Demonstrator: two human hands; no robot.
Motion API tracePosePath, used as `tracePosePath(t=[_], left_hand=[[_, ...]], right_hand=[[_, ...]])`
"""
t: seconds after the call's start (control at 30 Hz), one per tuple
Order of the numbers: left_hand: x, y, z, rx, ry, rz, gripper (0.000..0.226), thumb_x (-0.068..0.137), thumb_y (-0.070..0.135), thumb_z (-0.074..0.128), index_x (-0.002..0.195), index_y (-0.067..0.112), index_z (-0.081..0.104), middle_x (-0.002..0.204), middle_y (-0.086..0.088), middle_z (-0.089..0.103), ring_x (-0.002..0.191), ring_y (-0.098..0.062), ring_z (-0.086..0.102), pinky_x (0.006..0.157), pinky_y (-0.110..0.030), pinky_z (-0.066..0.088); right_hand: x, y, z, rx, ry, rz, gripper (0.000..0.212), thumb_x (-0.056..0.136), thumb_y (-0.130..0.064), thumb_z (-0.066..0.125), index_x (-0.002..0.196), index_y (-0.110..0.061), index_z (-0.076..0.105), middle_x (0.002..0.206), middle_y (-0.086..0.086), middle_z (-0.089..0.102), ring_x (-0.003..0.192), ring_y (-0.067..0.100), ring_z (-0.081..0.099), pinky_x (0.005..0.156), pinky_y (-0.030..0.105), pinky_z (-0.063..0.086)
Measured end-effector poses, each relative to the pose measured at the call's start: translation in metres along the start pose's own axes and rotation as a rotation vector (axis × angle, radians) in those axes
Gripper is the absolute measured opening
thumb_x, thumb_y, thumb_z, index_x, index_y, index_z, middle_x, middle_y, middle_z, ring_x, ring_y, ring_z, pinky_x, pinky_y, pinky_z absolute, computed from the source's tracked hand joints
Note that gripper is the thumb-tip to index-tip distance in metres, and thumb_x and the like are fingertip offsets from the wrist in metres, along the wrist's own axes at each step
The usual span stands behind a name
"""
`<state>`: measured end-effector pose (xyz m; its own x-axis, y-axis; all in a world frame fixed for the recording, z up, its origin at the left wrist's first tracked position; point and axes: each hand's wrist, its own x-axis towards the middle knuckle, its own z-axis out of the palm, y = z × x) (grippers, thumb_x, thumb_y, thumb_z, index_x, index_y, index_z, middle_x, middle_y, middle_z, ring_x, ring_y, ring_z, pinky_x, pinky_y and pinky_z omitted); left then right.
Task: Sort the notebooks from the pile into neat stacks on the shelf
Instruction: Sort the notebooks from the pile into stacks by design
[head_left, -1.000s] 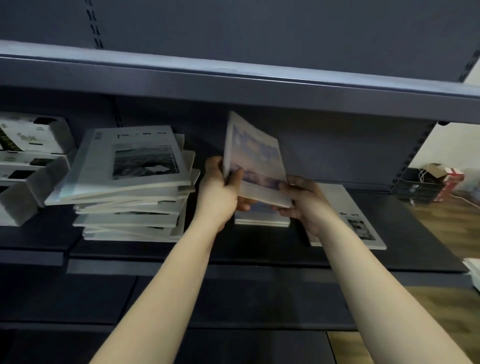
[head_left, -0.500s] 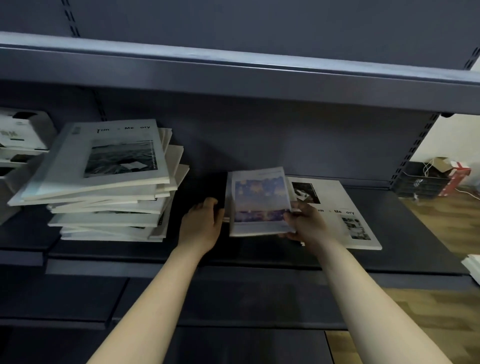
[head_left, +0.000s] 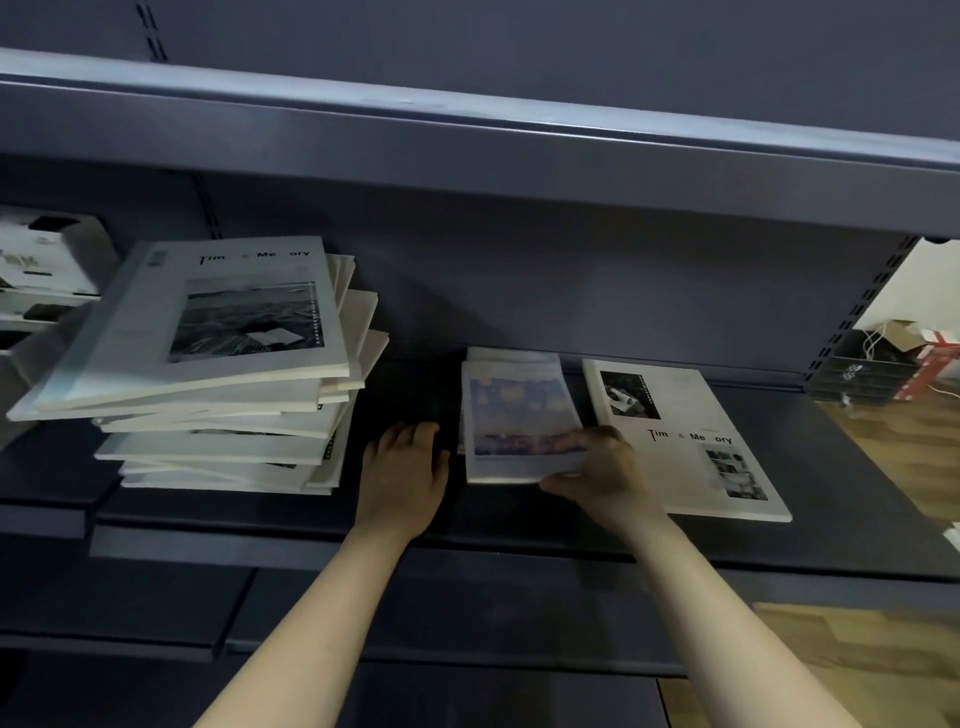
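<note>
right hand (head_left: 597, 467) is pinching the near right corner of the small white notebook with the blurry blue-and-purple sky cover (head_left: 519, 415), thumb on top of the cover; that notebook sits flat on a short stack of same-size notebooks (head_left: 511, 355) around the middle of the dark grey metal shelf (head_left: 519, 525), and its edges aren't quite lined up with the ones underneath; left hand (head_left: 405, 467) lies palm down on the shelf just left of that stack, fingers loose, holding nothing, with a small gap between it and the notebook; just right of the stack there's a big flat white notebook with black-and-white photos and "Time & Memory" lettering (head_left: 691, 441), and the right hand covers a bit of its left edge; well off to the left is the messy pile of big white notebooks (head_left: 223, 374), fanned out and tilted, top one hanging over the left side; further left, some white cardboard boxes (head_left: 47, 260); another dark shelf board (head_left: 467, 130) runs overhead; wooden floor (head_left: 909, 452) shows at the far right
</note>
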<state>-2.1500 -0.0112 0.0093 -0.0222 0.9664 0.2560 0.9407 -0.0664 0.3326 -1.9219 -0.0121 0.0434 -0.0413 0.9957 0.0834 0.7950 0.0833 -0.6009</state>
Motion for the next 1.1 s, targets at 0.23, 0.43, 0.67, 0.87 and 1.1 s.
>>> tracePosePath(t=[0.23, 0.43, 0.67, 0.87, 1.1], left_hand=[[0.001, -0.002, 0.003, 0.014, -0.02, 0.026, 0.042, 0.097, 0.033, 0.04, 0.137, 0.021, 0.041, 0.14, -0.003, 0.047, 0.137, -0.023, 0.031, 0.11, -0.039, 0.023], [0.002, -0.002, 0.003, 0.008, -0.001, 0.02, 0.039, 0.097, 0.034, 0.039, 0.134, 0.02, 0.044, 0.137, -0.003, 0.049, 0.133, -0.023, 0.035, 0.109, -0.038, 0.025], [0.003, -0.001, 0.004, 0.014, 0.005, 0.018, 0.038, 0.097, 0.034, 0.04, 0.131, 0.02, 0.045, 0.135, -0.004, 0.05, 0.129, -0.023, 0.039, 0.107, -0.038, 0.026], [0.003, -0.002, 0.004, 0.017, 0.02, 0.021, 0.037, 0.096, 0.034, 0.041, 0.13, 0.019, 0.047, 0.134, -0.004, 0.052, 0.128, -0.024, 0.04, 0.106, -0.038, 0.027], [0.003, -0.002, 0.005, 0.012, 0.024, 0.022, 0.037, 0.096, 0.034, 0.042, 0.13, 0.019, 0.047, 0.133, -0.004, 0.052, 0.128, -0.024, 0.041, 0.106, -0.038, 0.027]], right_hand=[[0.018, 0.005, 0.019, -0.087, 0.14, -0.098, 0.041, 0.073, -0.031, 0.078, 0.112, -0.021, 0.069, 0.111, -0.001, 0.066, 0.109, 0.018, 0.056, 0.096, 0.031, 0.043], [0.028, 0.009, 0.023, -0.173, 0.175, -0.136, 0.034, 0.077, -0.037, 0.074, 0.108, -0.025, 0.069, 0.108, -0.006, 0.069, 0.108, 0.017, 0.057, 0.101, 0.034, 0.035], [0.032, 0.011, 0.028, -0.093, 0.197, -0.133, 0.035, 0.075, -0.034, 0.075, 0.109, -0.025, 0.07, 0.11, -0.003, 0.067, 0.107, 0.018, 0.057, 0.094, 0.03, 0.044], [0.031, 0.01, 0.03, -0.072, 0.19, -0.122, 0.033, 0.078, -0.033, 0.074, 0.11, -0.025, 0.068, 0.112, 0.0, 0.064, 0.1, 0.018, 0.06, 0.081, 0.025, 0.045], [0.028, 0.01, 0.031, -0.071, 0.201, -0.142, 0.028, 0.084, -0.031, 0.068, 0.111, -0.023, 0.068, 0.114, 0.0, 0.065, 0.102, 0.019, 0.061, 0.084, 0.033, 0.05]])
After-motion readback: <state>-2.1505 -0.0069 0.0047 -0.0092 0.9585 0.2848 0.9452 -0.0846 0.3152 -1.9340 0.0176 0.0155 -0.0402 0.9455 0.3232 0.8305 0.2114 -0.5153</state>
